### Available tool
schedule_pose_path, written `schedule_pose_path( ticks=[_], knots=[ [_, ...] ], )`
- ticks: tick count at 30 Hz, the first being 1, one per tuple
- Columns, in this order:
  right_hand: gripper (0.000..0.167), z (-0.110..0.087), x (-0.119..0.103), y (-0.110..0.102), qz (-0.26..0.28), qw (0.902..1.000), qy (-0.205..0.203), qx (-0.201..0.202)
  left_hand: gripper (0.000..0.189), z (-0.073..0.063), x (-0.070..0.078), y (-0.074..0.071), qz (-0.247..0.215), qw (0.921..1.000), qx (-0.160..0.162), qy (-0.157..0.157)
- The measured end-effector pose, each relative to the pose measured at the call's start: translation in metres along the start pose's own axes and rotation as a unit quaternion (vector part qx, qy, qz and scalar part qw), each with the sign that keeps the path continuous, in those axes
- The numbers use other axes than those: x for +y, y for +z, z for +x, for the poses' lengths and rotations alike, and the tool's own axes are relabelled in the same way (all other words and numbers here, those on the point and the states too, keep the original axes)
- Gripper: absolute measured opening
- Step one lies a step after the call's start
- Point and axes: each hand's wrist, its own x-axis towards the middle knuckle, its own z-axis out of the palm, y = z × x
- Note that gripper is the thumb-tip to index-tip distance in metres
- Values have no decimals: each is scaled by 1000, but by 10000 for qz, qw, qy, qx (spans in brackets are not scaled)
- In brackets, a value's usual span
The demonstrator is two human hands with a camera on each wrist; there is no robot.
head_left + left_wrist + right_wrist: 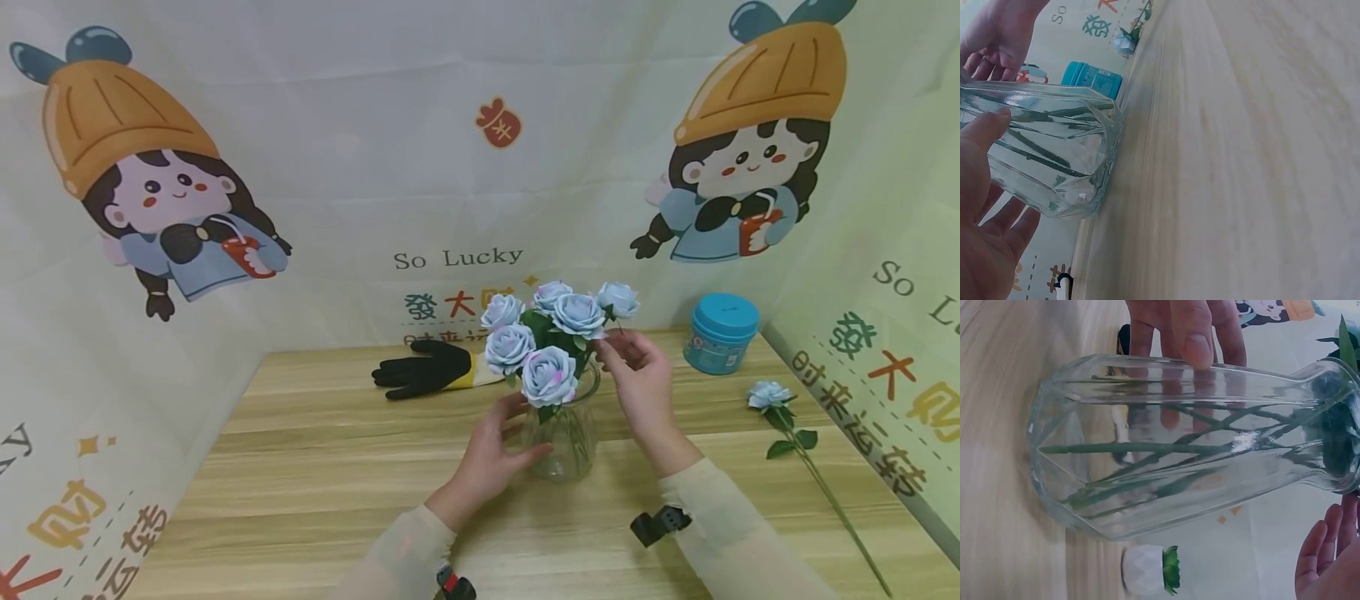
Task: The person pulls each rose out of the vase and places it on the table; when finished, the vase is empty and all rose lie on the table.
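A clear glass vase (564, 446) stands upright on the wooden table, with green stems (1147, 450) crossing inside it. Several light blue roses (549, 377) fan out above its neck. My left hand (487, 454) holds the vase's body from the left, thumb on the near side and fingers behind the glass. My right hand (643, 383) is at the right of the bouquet, thumb and fingers beside the base of the rightmost rose (618, 300). Whether they pinch its stem is hidden. In the right wrist view, some right fingers (1313, 550) look loosely bent near the vase's neck.
A single blue rose (769, 395) with a long stem lies at the right. Behind it stands a blue lidded tub (722, 333). A black work glove (423, 369) lies at the back left of the vase. The right wrist view shows a white-potted succulent (1144, 569).
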Motion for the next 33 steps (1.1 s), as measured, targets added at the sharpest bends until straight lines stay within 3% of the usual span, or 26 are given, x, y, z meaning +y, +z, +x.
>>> schedule_pose_path(
  ticks=[16,33],
  knots=[
    [20,9,-11,-6,47,9960,-844,281,73,0,-1,1,3,10000,16,18],
    [25,25,-43,-19,5,9903,-1273,551,74,1,-1,1,-22,10000,39,5]
  ],
)
